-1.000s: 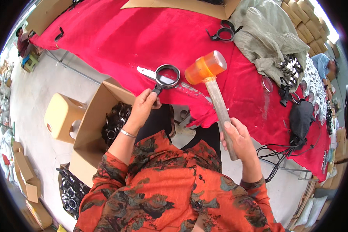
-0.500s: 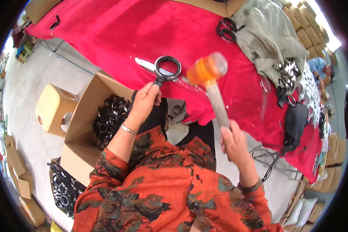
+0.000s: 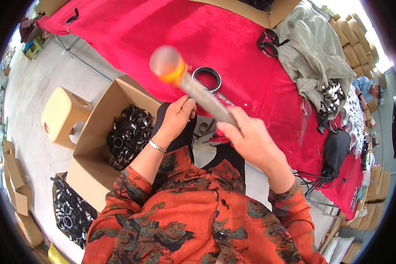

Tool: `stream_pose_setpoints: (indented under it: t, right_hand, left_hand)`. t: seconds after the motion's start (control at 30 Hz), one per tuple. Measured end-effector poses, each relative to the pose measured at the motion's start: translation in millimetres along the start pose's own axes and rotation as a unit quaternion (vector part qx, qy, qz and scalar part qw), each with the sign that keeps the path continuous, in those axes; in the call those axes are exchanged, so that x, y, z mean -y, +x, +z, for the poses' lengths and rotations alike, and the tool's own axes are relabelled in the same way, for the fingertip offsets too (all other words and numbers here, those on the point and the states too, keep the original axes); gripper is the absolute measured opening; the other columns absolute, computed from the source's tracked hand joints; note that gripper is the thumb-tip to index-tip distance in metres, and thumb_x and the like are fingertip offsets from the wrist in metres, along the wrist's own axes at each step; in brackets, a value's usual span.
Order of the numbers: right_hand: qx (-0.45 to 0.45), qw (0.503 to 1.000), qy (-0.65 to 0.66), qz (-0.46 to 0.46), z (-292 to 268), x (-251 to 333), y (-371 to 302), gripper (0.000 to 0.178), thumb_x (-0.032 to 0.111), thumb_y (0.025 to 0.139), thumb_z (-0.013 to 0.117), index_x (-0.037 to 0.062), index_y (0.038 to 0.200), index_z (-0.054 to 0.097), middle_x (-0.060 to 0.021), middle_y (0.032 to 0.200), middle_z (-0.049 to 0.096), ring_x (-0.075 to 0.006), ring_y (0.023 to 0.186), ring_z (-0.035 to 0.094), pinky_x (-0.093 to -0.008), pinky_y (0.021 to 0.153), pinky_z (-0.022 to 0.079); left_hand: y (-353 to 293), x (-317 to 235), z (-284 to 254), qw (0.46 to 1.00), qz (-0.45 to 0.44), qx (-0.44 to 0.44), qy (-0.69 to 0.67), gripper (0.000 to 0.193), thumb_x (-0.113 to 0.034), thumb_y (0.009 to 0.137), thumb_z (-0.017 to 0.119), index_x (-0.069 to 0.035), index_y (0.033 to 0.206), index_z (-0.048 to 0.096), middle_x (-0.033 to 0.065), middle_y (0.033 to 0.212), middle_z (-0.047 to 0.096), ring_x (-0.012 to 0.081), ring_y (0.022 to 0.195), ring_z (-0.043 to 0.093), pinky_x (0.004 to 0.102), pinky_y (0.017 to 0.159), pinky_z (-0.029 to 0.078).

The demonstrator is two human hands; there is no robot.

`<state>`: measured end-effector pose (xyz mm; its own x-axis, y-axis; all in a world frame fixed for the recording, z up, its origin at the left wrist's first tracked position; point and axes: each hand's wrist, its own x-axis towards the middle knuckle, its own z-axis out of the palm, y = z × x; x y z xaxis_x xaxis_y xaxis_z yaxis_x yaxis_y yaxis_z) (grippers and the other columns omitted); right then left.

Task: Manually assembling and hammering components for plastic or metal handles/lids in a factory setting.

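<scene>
My right hand (image 3: pixel 251 136) is wrapped round the greyish handle of a mallet (image 3: pixel 204 100). The mallet's head, orange with a pale, clear-looking face, is blurred and hangs above the red cloth. Beyond the handle lies a black-rimmed magnifying glass (image 3: pixel 219 82), its round frame over the red-covered table. My left hand (image 3: pixel 178 118) is closed at the near side of it, in a pinch. The magnifying glass's handle, between ring and fingers, is mostly covered by the mallet.
An open carton (image 3: pixel 90 174) full of black ring frames (image 3: pixel 128 134) stands at my left, beside a cream stool (image 3: pixel 64 116). More frames (image 3: pixel 70 215) lie below it. On the red table (image 3: pixel 141 44) are black frames (image 3: pixel 268 42), a grey cloth (image 3: pixel 310 53) and a black pouch (image 3: pixel 336 143).
The mallet has swung left, its head now beyond my left hand, and its handle crosses in front of the magnifying glass. My right hand has moved up and left. The whole view has shifted slightly.
</scene>
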<state>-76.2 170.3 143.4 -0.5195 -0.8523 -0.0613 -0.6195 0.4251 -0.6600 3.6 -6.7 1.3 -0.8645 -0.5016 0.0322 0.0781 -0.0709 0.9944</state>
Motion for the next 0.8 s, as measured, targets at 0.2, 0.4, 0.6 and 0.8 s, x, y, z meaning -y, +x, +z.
stream_pose_setpoints:
  t: [0.2,0.4,0.6,0.8]
  right_hand:
    - [-0.14,0.981,0.099,-0.09,-24,36,1,0.029,0.019,0.091,0.057,-0.0011,0.11,0.048,-0.0149,0.068,0.057,-0.0272,0.059,0.061,-0.0336,0.055,0.046]
    - [-0.05,0.968,0.116,0.216,-29,-1,27,0.033,0.034,0.094,0.05,0.0026,0.086,0.046,-0.0083,0.06,0.051,-0.0158,0.047,0.051,-0.0323,0.042,0.041]
    - [-0.152,0.963,0.217,0.053,-62,27,12,0.028,0.032,0.092,0.053,0.0056,0.084,0.049,0.0013,0.059,0.048,-0.0047,0.047,0.046,-0.0216,0.04,0.036]
    - [-0.082,0.959,0.168,0.213,-4,-33,11,0.031,0.034,0.092,0.054,0.004,0.09,0.046,-0.0022,0.058,0.047,-0.0116,0.044,0.046,-0.0276,0.04,0.04]
  left_hand:
    - [-7,2,-6,0.999,0.01,-0.007,0.034,0.031,-0.031,0.097,0.045,-0.006,0.082,0.053,-0.0011,0.072,0.053,0.0067,0.065,0.05,0.0212,0.058,0.041]
    - [4,1,-4,0.997,0.035,0.008,0.067,0.033,-0.033,0.097,0.045,-0.006,0.081,0.053,-0.0008,0.069,0.053,0.0068,0.064,0.05,0.0213,0.058,0.04]
    - [-4,1,-7,0.998,0.03,-0.008,0.062,0.033,-0.033,0.097,0.045,-0.005,0.081,0.054,-0.0006,0.069,0.054,0.0067,0.063,0.049,0.0213,0.056,0.04]
    - [-2,1,1,0.998,0.01,0.014,0.056,0.033,-0.034,0.097,0.044,-0.006,0.082,0.055,-0.0005,0.07,0.054,0.0066,0.063,0.049,0.0212,0.055,0.04]
